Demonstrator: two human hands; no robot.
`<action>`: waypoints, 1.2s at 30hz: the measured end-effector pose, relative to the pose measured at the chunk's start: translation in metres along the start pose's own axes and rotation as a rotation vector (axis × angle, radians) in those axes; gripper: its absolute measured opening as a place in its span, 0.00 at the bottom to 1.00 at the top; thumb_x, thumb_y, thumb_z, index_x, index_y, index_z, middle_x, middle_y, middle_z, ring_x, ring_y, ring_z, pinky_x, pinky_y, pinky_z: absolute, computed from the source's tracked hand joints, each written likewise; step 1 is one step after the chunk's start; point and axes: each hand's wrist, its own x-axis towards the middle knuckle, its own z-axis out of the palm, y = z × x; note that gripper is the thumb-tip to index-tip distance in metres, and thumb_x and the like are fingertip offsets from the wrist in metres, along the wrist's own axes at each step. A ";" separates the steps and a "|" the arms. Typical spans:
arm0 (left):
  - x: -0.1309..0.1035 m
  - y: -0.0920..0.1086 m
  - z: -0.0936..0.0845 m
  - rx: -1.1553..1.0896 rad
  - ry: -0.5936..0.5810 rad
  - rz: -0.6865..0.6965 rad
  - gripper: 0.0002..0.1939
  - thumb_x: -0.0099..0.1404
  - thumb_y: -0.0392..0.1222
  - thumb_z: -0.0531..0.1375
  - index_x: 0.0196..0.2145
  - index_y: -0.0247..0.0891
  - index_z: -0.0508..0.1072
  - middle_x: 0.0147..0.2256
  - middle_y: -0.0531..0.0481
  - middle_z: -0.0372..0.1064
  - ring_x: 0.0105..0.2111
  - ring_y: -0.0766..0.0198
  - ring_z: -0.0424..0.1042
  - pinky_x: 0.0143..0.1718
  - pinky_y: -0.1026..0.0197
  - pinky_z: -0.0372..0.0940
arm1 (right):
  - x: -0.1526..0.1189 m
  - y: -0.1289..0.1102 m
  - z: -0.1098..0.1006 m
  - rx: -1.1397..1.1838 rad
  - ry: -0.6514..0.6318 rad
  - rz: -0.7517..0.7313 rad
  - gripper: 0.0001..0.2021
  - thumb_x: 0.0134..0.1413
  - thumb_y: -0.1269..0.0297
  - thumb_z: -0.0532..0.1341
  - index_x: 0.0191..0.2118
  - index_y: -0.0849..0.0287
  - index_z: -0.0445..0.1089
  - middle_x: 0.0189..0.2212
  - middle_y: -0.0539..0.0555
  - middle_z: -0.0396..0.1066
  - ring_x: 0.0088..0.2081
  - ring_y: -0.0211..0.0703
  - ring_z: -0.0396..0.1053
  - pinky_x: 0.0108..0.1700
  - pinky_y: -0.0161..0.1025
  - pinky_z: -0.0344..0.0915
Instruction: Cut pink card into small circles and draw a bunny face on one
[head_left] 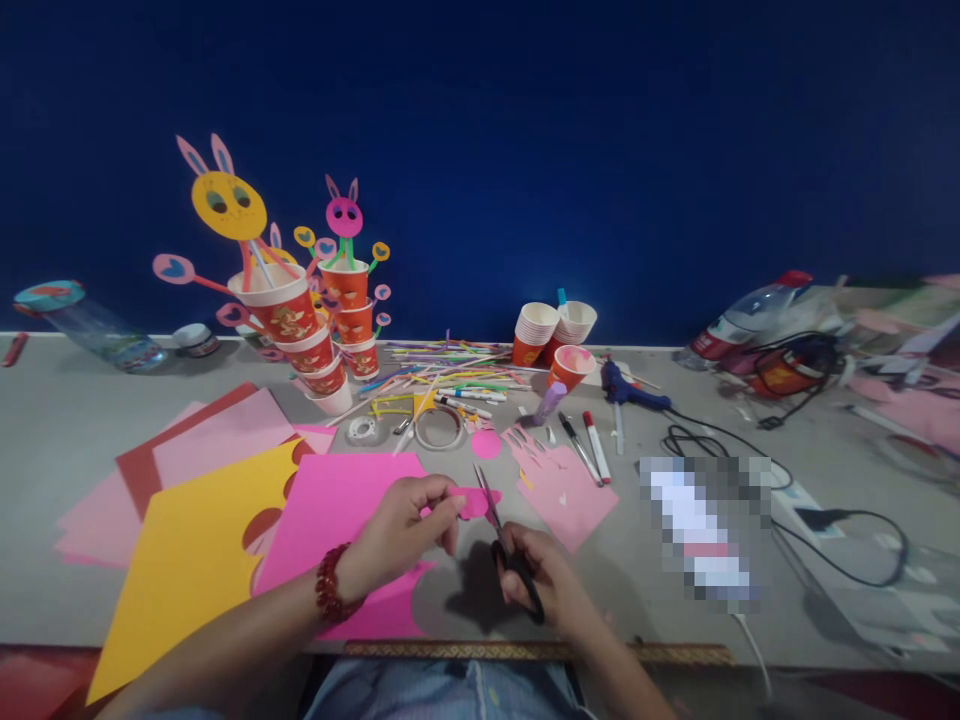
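Observation:
My left hand (411, 528) pinches a small piece of bright pink paper (474, 502) over the front middle of the table. Black-handled scissors (517, 575) are in my right hand (546, 582), with fingers through the loops. Their blades reach up to the right part of the pink piece, slightly parted. Beneath my left wrist lies a large bright pink sheet (349, 495) with curved cut-outs along its edge. A yellow sheet (187, 540) with rounded bites cut from it is to the left. Beyond my hands rests a pink paper circle (485, 444).
Paper-cup rabbit figures (289, 318) stand at the back left. Loose coloured sticks (450, 368), stacked cups (534, 330), a tape roll (439, 428) and markers (596, 450) lie across the middle. A blue glue gun (634, 388) trails a cable on the right, near a bottle (739, 322).

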 end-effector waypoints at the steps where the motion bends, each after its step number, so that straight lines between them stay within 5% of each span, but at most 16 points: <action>1: 0.000 0.000 -0.001 -0.005 -0.005 -0.005 0.18 0.70 0.47 0.53 0.24 0.37 0.67 0.20 0.53 0.71 0.21 0.68 0.68 0.26 0.68 0.62 | 0.000 0.000 0.000 -0.006 0.001 -0.009 0.31 0.44 0.29 0.61 0.26 0.54 0.53 0.19 0.44 0.56 0.21 0.35 0.53 0.24 0.34 0.47; 36: 0.005 0.007 -0.011 -0.006 -0.088 -0.044 0.19 0.70 0.50 0.54 0.24 0.37 0.68 0.20 0.52 0.72 0.21 0.67 0.69 0.25 0.67 0.61 | -0.002 0.001 -0.004 -0.078 -0.001 -0.031 0.31 0.47 0.29 0.58 0.26 0.54 0.52 0.19 0.44 0.53 0.21 0.34 0.51 0.23 0.33 0.47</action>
